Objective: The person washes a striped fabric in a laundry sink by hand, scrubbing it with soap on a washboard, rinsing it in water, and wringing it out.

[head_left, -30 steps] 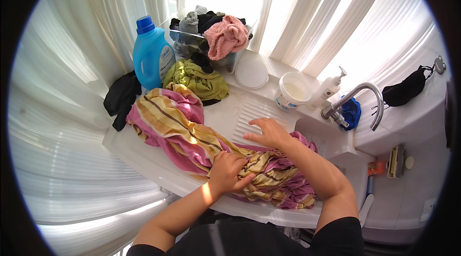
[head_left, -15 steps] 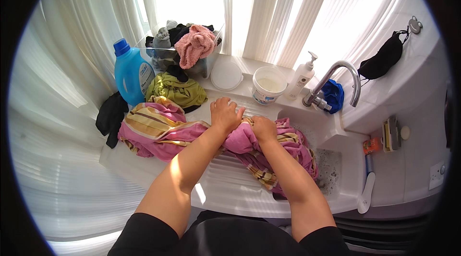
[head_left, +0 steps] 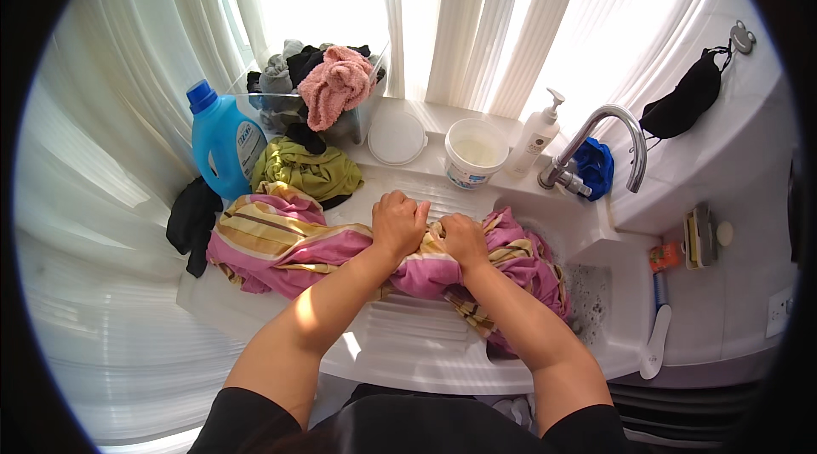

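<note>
A large pink cloth with yellow and brown stripes (head_left: 285, 237) lies across the white ridged washboard of the sink (head_left: 417, 326), its right end hanging into the basin. My left hand (head_left: 398, 222) is closed around a bunched part of it near the middle. Just to the right, my right hand (head_left: 464, 239) grips the same cloth in a fist. Between the two fists a short length of fabric shows. Both palms are hidden.
Left stand a blue detergent bottle (head_left: 223, 143), a yellow-green garment (head_left: 306, 169) and a clear bin of clothes (head_left: 336, 92). A white tub (head_left: 475, 156), pump bottle (head_left: 534, 137) and curved faucet (head_left: 617, 114) line the back. A white-handled brush (head_left: 655, 343) lies right of the foamy basin (head_left: 591, 292).
My left hand, which was flatter with fingers spread on the cloth, has closed into a grip. My right hand stays shut on it. The view has shifted slightly.
</note>
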Demonstrator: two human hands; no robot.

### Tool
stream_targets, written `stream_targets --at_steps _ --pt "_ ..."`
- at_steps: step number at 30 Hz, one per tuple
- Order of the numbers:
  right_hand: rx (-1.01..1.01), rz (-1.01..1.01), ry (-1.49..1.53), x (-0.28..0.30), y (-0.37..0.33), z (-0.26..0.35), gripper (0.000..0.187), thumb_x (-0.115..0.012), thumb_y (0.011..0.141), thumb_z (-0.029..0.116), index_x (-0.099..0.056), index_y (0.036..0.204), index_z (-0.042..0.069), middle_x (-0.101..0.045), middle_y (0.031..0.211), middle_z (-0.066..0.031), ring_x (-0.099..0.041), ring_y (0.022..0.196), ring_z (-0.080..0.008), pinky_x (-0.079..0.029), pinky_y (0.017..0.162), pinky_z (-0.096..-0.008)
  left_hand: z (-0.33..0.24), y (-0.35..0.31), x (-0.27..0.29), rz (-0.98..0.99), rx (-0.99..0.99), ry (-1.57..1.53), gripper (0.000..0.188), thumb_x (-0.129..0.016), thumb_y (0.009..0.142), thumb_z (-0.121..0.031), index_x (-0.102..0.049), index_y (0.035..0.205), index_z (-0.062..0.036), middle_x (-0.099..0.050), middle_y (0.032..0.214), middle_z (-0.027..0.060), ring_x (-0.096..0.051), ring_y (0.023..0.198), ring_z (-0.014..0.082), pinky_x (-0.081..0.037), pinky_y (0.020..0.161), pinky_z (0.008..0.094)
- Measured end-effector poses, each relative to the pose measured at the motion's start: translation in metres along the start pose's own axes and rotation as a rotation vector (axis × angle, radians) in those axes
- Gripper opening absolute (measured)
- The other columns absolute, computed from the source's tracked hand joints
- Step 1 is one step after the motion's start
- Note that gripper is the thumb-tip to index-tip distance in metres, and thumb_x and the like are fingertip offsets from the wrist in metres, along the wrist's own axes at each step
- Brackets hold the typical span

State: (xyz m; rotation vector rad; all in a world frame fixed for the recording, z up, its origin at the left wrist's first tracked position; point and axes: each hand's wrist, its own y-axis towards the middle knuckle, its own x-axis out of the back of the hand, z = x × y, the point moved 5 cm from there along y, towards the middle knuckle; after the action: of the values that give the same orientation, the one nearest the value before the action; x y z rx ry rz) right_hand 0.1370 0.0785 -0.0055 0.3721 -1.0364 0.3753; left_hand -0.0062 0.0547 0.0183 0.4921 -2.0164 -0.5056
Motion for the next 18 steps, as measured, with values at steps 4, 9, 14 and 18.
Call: stream_targets --at_steps 4,9,14,18 --pt "0.082 -0.128 -0.084 0.001 -0.007 0.012 0.048 -0.066 0.078 0.046 -0.068 0.103 0.006 -0.065 0.093 -0.0109 -0.062 0.09 -0.0313 -0.04 0.091 -0.0469 0.002 -0.012 0.01 0.014 0.007 0.203 0.041 -0.058 0.091 -0.046 -0.072 0.1 -0.0082 -0.066 0.112 0.0172 -0.059 0.105 0.0386 -0.042 0.089 0.0569" --pt "0.415 -0.072 -0.154 0.04 -0.154 0.052 0.098 -0.068 0.063 0.073 -0.048 0.136 0.011 -0.038 0.138 -0.0196 -0.033 0.133 -0.0397 -0.014 0.108 -0.0664 -0.056 -0.121 0.097 0.385 -0.367 -0.008 0.08 -0.069 0.069 -0.071 -0.062 0.128 -0.017 -0.05 0.13 0.019 -0.044 0.124 0.0409 -0.029 0.099 0.0648" --pt "0.406 -0.133 -0.036 0.02 -0.06 0.038 0.061 -0.074 0.055 0.052 -0.06 0.094 0.007 -0.06 0.097 -0.0115 -0.056 0.095 -0.0298 -0.038 0.095 -0.0441 -0.014 -0.062 0.028 0.295 -0.193 -0.116 0.038 -0.065 0.085 -0.045 -0.067 0.083 -0.0075 -0.061 0.087 0.0119 -0.057 0.08 0.0326 -0.039 0.074 0.0454" --pt "0.057 -0.013 0.006 0.027 0.01 0.024 0.048 -0.071 0.063 0.047 -0.066 0.083 0.004 -0.067 0.086 -0.0173 -0.063 0.085 -0.0358 -0.046 0.082 -0.047 0.023 0.008 -0.008 0.04 0.033 0.127 0.043 -0.057 0.09 -0.048 -0.07 0.08 -0.0086 -0.065 0.104 0.014 -0.06 0.094 0.0346 -0.041 0.077 0.0496"
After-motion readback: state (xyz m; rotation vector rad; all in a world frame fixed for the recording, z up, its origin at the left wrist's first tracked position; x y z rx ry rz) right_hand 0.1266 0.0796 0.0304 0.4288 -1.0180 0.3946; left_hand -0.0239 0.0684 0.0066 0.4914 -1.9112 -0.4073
